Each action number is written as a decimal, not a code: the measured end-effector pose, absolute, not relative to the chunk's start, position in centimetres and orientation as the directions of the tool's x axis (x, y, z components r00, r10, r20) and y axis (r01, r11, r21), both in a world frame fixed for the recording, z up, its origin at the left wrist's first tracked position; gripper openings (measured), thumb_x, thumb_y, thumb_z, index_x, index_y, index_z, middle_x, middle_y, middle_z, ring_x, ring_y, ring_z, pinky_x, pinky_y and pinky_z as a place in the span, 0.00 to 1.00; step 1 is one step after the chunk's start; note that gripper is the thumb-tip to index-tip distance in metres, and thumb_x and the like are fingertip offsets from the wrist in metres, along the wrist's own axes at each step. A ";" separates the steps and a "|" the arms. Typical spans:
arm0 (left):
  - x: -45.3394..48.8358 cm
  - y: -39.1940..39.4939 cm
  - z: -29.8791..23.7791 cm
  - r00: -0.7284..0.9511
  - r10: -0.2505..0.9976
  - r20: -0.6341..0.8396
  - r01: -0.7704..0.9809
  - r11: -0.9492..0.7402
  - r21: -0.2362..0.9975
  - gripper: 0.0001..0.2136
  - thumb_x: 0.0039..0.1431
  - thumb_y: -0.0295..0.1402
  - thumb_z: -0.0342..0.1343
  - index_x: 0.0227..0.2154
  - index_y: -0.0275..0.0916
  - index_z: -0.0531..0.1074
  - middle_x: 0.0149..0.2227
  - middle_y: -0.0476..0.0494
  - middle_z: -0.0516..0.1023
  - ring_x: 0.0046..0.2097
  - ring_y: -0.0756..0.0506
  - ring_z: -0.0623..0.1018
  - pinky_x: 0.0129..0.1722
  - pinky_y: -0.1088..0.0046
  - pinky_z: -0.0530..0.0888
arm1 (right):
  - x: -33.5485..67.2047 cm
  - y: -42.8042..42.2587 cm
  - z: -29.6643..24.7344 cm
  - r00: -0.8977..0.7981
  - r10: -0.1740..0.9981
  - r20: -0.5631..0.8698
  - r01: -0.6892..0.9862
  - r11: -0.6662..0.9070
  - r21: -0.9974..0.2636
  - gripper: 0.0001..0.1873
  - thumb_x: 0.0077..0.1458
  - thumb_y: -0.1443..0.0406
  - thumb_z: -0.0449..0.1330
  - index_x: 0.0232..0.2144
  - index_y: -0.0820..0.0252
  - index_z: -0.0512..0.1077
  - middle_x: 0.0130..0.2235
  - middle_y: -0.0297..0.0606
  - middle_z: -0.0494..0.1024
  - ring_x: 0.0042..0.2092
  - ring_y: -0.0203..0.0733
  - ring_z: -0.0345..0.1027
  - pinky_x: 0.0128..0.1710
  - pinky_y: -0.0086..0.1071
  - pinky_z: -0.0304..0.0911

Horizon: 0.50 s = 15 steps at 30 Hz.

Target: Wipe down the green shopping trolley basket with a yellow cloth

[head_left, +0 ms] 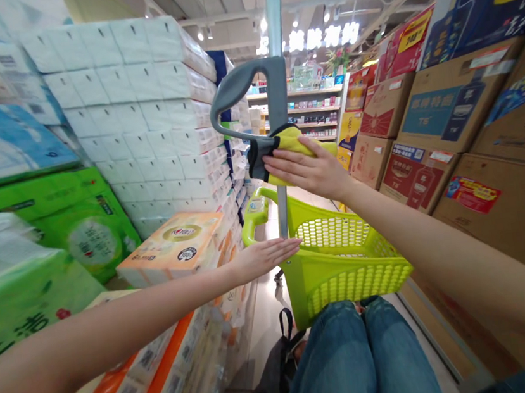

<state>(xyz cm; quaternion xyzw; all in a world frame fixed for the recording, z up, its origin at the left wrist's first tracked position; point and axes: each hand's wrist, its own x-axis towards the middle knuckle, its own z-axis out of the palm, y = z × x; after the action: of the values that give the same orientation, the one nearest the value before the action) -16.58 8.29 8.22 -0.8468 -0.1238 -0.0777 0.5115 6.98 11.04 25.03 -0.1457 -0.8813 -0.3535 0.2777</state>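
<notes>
Right hand (306, 171) clenched over a yellow cloth (290, 143), fingers pressing it against a metal pole (274, 13), just below a grey curved handle (249, 89); the cloth's dark underside shows at the pole, so it seems folded around it, held there by the grip; left hand (264, 257) open and flat, palm down, holding nothing, fingertips at the pole; contact unclear; a lime-green plastic basket (343, 269) hangs on the pole, low and close above the knees of the person's jeans (354, 357), within easy reach; a black bag (270, 380) sits lower left of the knees; packs of tissue (137, 110) are stacked high along one side, cardboard cartons (466, 107) along the other, leaving a narrow aisle.
</notes>
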 end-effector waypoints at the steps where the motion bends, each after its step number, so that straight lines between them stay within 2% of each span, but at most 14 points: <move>1: -16.6 8.3 8.2 0.958 0.137 0.251 0.286 -0.448 -0.847 0.28 0.62 0.20 0.43 0.65 0.36 0.55 0.71 0.48 0.43 0.70 0.54 0.48 0.68 0.76 0.53 | 6.8 11.0 24.2 -0.795 0.055 0.604 0.462 0.700 0.545 0.34 0.68 0.69 0.44 0.68 0.38 0.34 0.67 0.22 0.55 0.67 0.36 0.51 0.72 0.44 0.37; 3: -16.6 8.4 8.1 0.960 0.158 0.233 0.280 -0.448 -0.849 0.28 0.63 0.19 0.42 0.65 0.37 0.55 0.71 0.50 0.45 0.70 0.54 0.49 0.68 0.76 0.53 | 6.7 10.7 21.5 -0.822 0.021 0.569 0.419 0.699 0.579 0.34 0.68 0.69 0.44 0.68 0.40 0.34 0.67 0.23 0.57 0.67 0.33 0.52 0.72 0.41 0.38; 6: -16.7 8.5 8.0 0.956 0.164 0.243 0.292 -0.466 -0.835 0.28 0.61 0.18 0.42 0.65 0.38 0.56 0.70 0.49 0.48 0.69 0.54 0.52 0.67 0.75 0.54 | 7.2 10.1 17.4 -0.914 -0.062 0.400 0.241 0.712 0.659 0.32 0.68 0.68 0.46 0.68 0.44 0.41 0.65 0.23 0.62 0.66 0.28 0.55 0.70 0.32 0.45; 9: -16.7 8.5 7.9 0.952 0.137 0.273 0.304 -0.481 -0.822 0.29 0.60 0.18 0.44 0.65 0.36 0.56 0.71 0.46 0.45 0.70 0.53 0.50 0.67 0.75 0.55 | 7.8 10.1 17.6 -0.946 -0.083 0.312 0.168 0.701 0.693 0.29 0.68 0.68 0.46 0.67 0.46 0.47 0.65 0.23 0.62 0.66 0.27 0.54 0.70 0.31 0.43; 12: -16.7 8.5 7.9 0.953 0.126 0.274 0.301 -0.453 -0.839 0.28 0.61 0.20 0.45 0.65 0.35 0.55 0.71 0.46 0.40 0.70 0.53 0.46 0.68 0.76 0.54 | 7.9 10.6 22.3 -0.923 -0.020 0.385 0.261 0.705 0.660 0.31 0.68 0.70 0.44 0.68 0.41 0.43 0.67 0.21 0.58 0.67 0.28 0.51 0.72 0.35 0.36; 15: -16.7 8.3 8.1 0.955 0.158 0.250 0.294 -0.420 -0.858 0.28 0.63 0.20 0.43 0.65 0.38 0.54 0.71 0.49 0.41 0.70 0.54 0.47 0.68 0.76 0.53 | 7.6 11.1 26.5 -0.868 0.054 0.494 0.388 0.695 0.606 0.32 0.68 0.69 0.43 0.68 0.39 0.39 0.67 0.21 0.57 0.68 0.32 0.50 0.73 0.41 0.35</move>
<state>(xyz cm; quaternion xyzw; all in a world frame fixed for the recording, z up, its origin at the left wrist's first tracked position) -16.69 8.35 8.07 -0.8402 -0.1347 -0.0652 0.5212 7.57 11.11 26.49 -0.1236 -0.8925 -0.3707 0.2252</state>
